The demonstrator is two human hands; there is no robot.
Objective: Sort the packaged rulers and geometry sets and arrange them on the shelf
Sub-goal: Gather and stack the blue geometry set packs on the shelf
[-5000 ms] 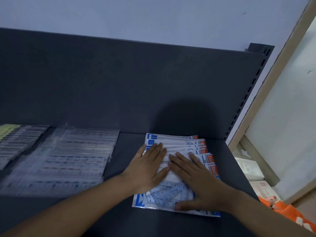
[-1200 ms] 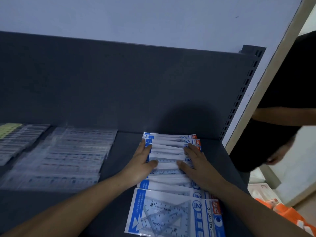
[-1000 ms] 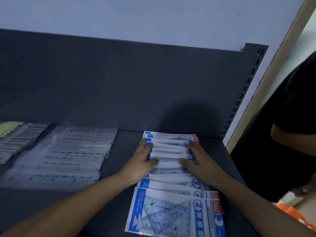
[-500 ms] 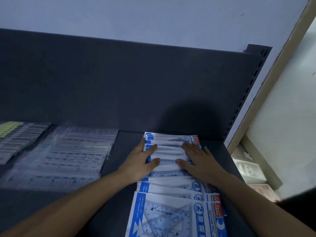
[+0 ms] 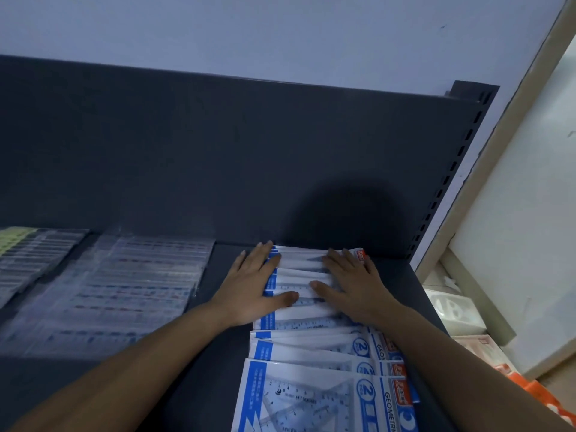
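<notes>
Blue-and-white plastic-packaged geometry sets [image 5: 311,350] are lying in an overlapping row on the dark grey metal shelf [image 5: 218,353], running from the back panel toward the person. Both hands are resting on the row's far end.

The left hand [image 5: 252,288] is lying flat on the row's left edge, fingers straight and slightly spread, thumb stretching inward across a pack, gripping nothing. The right hand [image 5: 352,285] is pressing flat on the row's right side in the same way, its fingers extended and clasping nothing. The two thumbs are pointing at each other, close but apart. The fingertips of both hands are reaching nearly to the dark grey back panel [image 5: 218,166].

Outward from the left hand, past a strip of bare shelf, clear-sleeved packaged rulers [image 5: 124,291] are lying fanned out. Farther that way sits another ruler stack with a yellow-green corner [image 5: 28,260].

Outward from the right hand, a dark slotted upright [image 5: 452,169] is closing the shelf's end. Beyond it, lower down, white boxes [image 5: 452,310] and orange packets [image 5: 536,397] are sitting. The right forearm is covering the right edge of the nearer packs.
</notes>
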